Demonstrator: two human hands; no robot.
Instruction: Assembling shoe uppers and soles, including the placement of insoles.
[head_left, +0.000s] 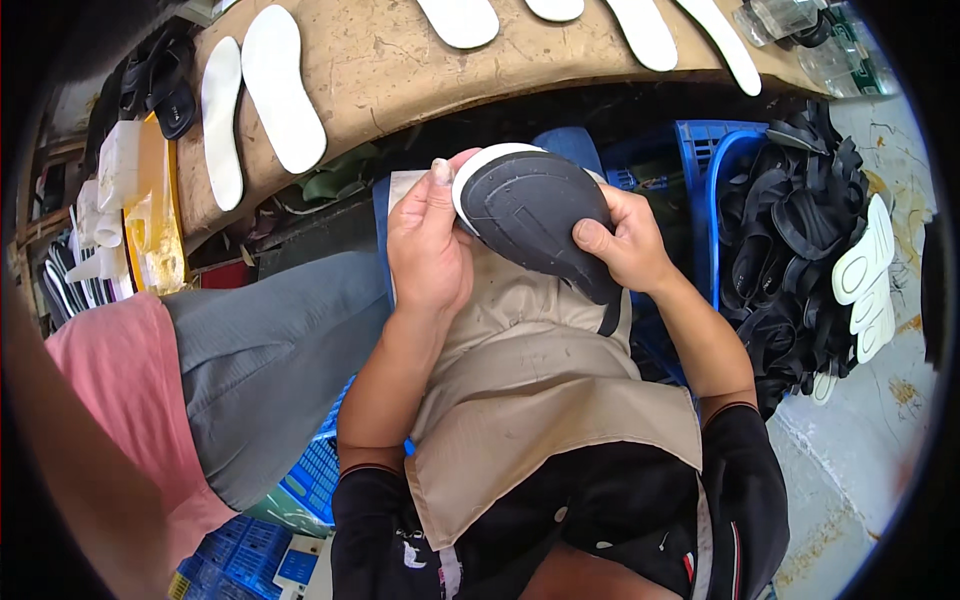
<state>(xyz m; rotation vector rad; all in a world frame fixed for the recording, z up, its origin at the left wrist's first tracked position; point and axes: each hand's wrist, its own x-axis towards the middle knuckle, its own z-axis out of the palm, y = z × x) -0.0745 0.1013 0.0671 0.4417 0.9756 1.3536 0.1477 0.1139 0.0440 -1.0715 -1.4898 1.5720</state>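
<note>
Above my apron-covered lap I hold a black shoe sole (540,215), tilted with its broad end toward the upper left. A white layer, like an insole (468,183), shows along its far left edge. My left hand (432,235) is closed at that edge, its thumb upright by the white rim and its other fingers partly hidden behind. My right hand (637,240) grips the right side, thumb on the black face and fingers underneath. The narrower end of the sole hangs down to the right, near my right wrist.
Several white insoles (283,90) lie on the brown worktable (370,75) ahead. On the right, a blue basket (716,215) is piled with black sandals (790,230). Another person's grey-trousered leg (280,345) is close on my left. Clear plastic bottles (835,60) stand far right.
</note>
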